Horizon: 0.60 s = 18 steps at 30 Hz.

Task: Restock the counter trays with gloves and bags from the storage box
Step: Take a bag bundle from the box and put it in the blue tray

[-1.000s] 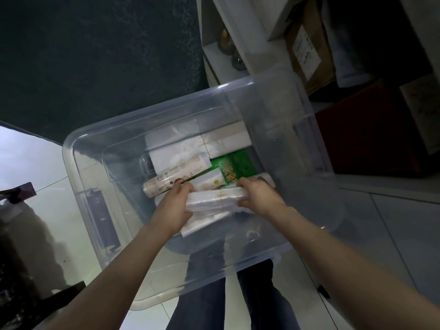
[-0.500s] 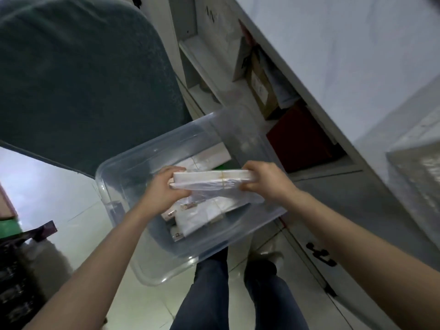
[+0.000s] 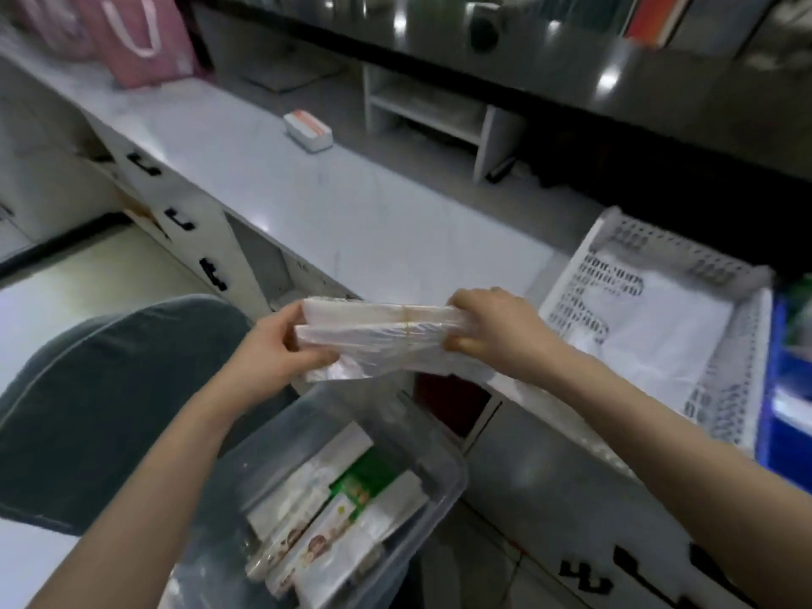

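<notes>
A white bundle of plastic bags (image 3: pixel 378 331), tied with a rubber band, hangs level in the air just in front of the counter edge. My left hand (image 3: pixel 281 345) grips its left end and my right hand (image 3: pixel 492 323) grips its right end. Below it stands the clear storage box (image 3: pixel 439 468), holding several white and green packs. A white perforated counter tray (image 3: pixel 720 389) lies on the counter to the right of my right hand, with white bags in it.
The pale counter (image 3: pixel 334 204) runs from far left to near right, with drawers below. A small white box (image 3: pixel 307 129) sits on it, a pink bag (image 3: pixel 145 37) at the far end. A grey chair (image 3: pixel 110 389) stands left; a blue bin (image 3: pixel 786 389) at the right edge.
Both hands have lifted the bag bundle out of the storage box and up to counter height. The view has swung up from the box to the counter and the tray.
</notes>
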### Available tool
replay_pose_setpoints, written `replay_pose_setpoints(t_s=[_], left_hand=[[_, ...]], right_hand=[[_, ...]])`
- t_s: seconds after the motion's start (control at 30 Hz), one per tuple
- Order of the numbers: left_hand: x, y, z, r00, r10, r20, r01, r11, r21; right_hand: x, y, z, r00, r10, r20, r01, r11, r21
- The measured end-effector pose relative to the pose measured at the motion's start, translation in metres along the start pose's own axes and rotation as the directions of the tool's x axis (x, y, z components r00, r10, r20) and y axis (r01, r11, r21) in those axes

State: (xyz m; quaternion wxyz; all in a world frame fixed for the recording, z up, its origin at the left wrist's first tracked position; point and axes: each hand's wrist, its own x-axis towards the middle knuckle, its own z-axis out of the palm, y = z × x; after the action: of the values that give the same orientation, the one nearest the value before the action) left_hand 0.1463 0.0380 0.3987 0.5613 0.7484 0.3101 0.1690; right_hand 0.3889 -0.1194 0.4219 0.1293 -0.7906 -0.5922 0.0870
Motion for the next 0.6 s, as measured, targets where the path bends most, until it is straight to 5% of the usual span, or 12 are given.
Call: replay_pose_setpoints(t_s=[0.3,0.6], left_hand=[[0.069,0.123,0.141,0.933,0.204,0.297,-0.218,0.976,0.016],[0.082,0.185,0.354,0.802,0.282,0.527,-0.289,0.955,-0.072]], right_hand=[[-0.124,0.109,-0.123,0.963,0.262,-0.066,-0.263,0.965,-0.012],[-0.289,0.228,-0.161,0.775,0.623,-0.107,-0.619,0.782,0.073]])
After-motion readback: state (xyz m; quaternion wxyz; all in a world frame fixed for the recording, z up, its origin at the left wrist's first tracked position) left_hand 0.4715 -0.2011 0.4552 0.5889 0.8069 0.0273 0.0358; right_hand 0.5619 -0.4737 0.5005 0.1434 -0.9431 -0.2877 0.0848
